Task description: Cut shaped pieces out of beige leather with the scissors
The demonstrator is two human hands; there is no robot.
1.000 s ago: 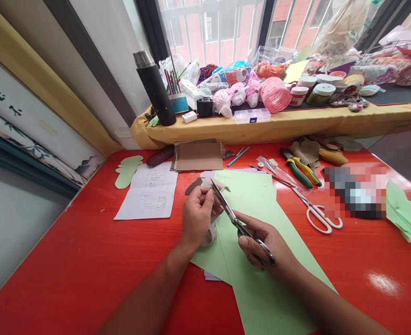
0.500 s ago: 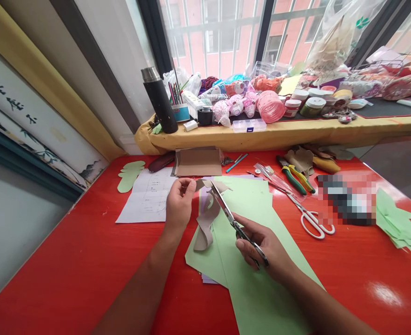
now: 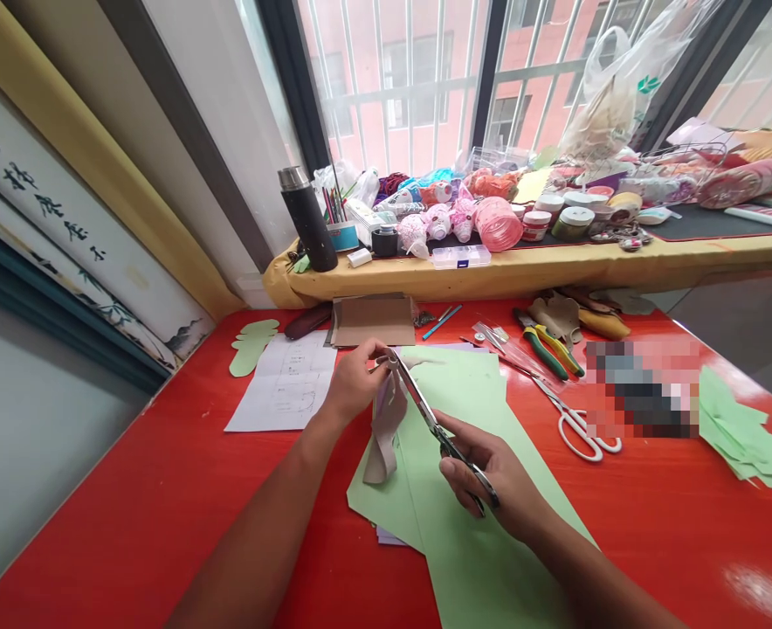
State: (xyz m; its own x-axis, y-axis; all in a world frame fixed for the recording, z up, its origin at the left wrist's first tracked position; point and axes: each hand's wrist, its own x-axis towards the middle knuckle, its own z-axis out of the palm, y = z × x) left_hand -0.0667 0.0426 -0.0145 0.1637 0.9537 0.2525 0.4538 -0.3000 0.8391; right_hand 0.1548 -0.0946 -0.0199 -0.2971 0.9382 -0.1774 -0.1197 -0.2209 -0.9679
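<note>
My left hand [image 3: 356,380] is closed, thumb and fingers pinching a thin beige-grey piece that looks like leather or felt. From that grip a curled beige-grey strip [image 3: 382,454] hangs down over the green paper. My right hand [image 3: 491,476] is wrapped round the handles of dark metal scissors [image 3: 425,409]. Their blades point up and left, the tips touching or very close to the piece at my left fingertips. The blades look nearly closed. Most of the held piece is hidden by my left fingers. Large green sheets [image 3: 471,489] lie beneath both hands.
On the red table [image 3: 182,498] lie a printed sheet [image 3: 281,384], brown card pieces [image 3: 373,319], white-handled scissors [image 3: 586,432], pliers [image 3: 553,349] and green paper scraps [image 3: 740,437]. A black flask [image 3: 311,223] and craft supplies stand on the ledge behind.
My left hand has shifted right toward the scissor tips, and its fingers now cover most of the piece that showed above. The view has tilted slightly; my right hand still holds the scissors.
</note>
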